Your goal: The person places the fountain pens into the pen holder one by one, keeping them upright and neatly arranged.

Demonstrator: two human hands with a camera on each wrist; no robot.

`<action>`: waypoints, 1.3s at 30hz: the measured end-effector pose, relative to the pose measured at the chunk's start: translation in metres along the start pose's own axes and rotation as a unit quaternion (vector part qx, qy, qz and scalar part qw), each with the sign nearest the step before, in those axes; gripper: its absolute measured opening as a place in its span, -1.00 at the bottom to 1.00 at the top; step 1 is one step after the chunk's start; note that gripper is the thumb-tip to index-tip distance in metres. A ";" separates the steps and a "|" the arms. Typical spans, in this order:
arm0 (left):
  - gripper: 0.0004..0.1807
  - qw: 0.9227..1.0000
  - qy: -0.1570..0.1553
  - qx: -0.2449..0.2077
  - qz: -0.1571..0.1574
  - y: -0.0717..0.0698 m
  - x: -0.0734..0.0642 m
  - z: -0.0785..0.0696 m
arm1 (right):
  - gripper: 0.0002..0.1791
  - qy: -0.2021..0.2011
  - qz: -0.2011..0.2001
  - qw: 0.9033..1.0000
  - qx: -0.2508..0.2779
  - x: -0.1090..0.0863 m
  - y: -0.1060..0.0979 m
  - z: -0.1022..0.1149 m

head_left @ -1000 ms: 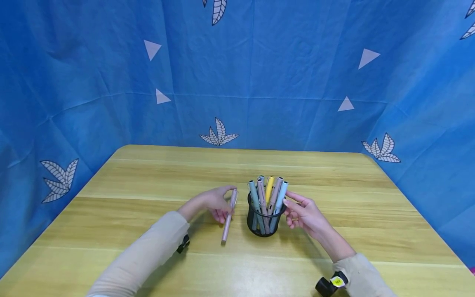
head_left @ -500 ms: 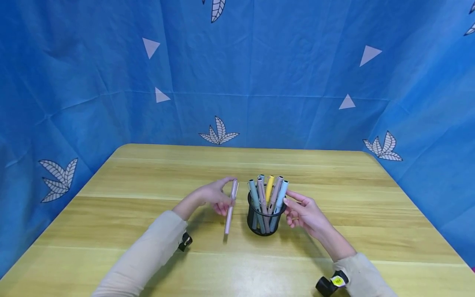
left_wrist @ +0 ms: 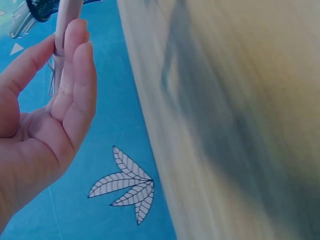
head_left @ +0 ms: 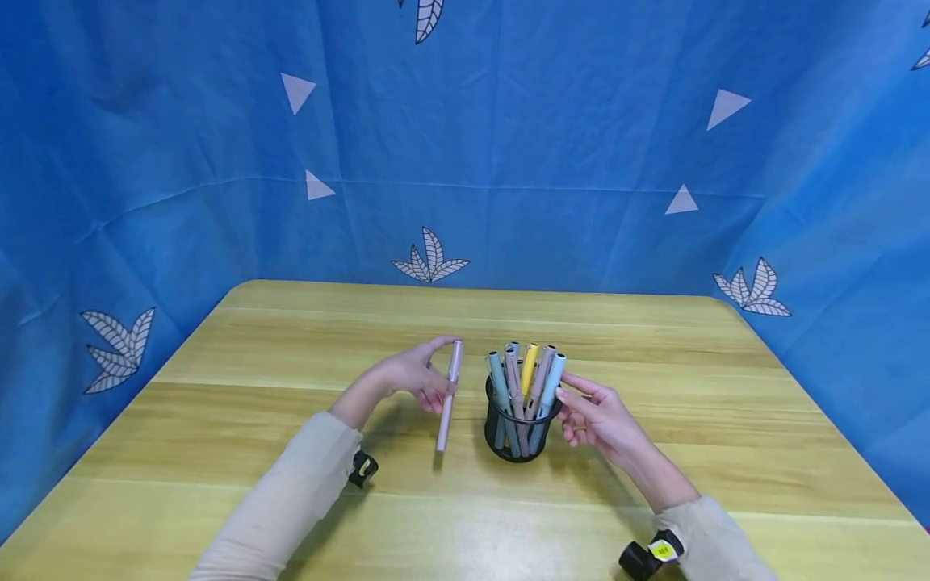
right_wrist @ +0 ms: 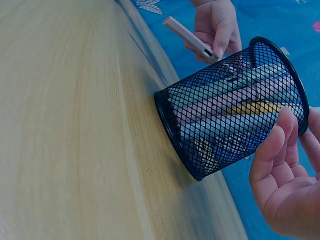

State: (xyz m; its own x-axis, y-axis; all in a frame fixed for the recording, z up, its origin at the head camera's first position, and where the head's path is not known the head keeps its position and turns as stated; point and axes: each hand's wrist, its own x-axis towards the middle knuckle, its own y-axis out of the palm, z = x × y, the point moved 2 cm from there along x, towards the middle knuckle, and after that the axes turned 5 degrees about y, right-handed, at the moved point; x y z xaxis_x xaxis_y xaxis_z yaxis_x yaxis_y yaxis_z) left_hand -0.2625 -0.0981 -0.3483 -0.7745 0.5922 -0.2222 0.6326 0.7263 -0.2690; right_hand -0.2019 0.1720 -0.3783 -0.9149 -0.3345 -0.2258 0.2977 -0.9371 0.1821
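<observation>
My left hand [head_left: 417, 378] pinches a pale lilac pen [head_left: 445, 421] between thumb and fingers. The pen tilts, its lower end just above the table over a small shadow. In the left wrist view, the pen's clip [left_wrist: 50, 80] shows beside the fingers. To its right stands a black mesh pen holder [right_wrist: 220, 107], upright on the table and apart from the held pen. Several capped pens lean in it, among them a yellow pen [head_left: 529, 371] and a light blue pen [head_left: 552, 379]. My right hand [head_left: 603, 420] holds the holder by its right side near the rim.
The wood-grain table [head_left: 465, 516] spreads around both hands. Behind it hangs a blue cloth [head_left: 552, 121] with leaf and triangle prints. A small black camera [head_left: 639, 558] sits at the right wrist, close to the table.
The lilac pen has risen off the table in my left hand, its upper end moving away from me. My right hand and the pen holder have stayed in place.
</observation>
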 end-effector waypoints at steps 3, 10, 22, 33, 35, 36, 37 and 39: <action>-0.06 1.000 0.008 -0.004 0.003 -0.001 -0.001 -0.003 | -0.35 -0.001 0.002 1.000 0.001 0.000 0.000 0.000; -0.05 0.999 0.032 -0.026 0.016 0.000 -0.003 -0.005 | -0.35 0.000 0.002 1.000 0.007 0.000 0.000 -0.001; -0.12 0.996 0.074 -0.047 -0.007 -0.007 -0.009 -0.014 | -0.35 0.000 0.001 1.000 0.006 -0.001 -0.001 -0.002; -0.12 0.991 0.101 -0.084 -0.013 -0.012 -0.017 -0.026 | -0.35 -0.002 0.004 1.000 0.006 0.000 -0.001 -0.002; -0.12 0.990 0.107 -0.093 -0.015 -0.012 -0.018 -0.028 | -0.34 -0.002 0.004 1.000 0.006 -0.001 -0.001 -0.002; -0.13 0.989 0.109 -0.095 -0.018 -0.012 -0.019 -0.029 | -0.34 -0.001 0.003 1.000 0.006 -0.001 -0.001 -0.002; -0.13 0.989 0.112 -0.098 -0.020 -0.012 -0.019 -0.030 | -0.34 0.000 0.003 1.000 0.005 -0.001 -0.001 -0.002; -0.14 0.987 0.120 -0.103 -0.024 -0.013 -0.020 -0.033 | -0.35 0.000 0.002 1.000 0.005 -0.001 -0.001 -0.002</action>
State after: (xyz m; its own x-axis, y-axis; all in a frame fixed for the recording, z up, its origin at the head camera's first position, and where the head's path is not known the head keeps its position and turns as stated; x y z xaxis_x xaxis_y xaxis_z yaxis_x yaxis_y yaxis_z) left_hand -0.2547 -0.1079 -0.3096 -0.7975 0.6029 0.0219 0.6001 0.7966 -0.0728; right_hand -0.2008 0.1728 -0.3798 -0.9134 -0.3391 -0.2252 0.2995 -0.9345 0.1927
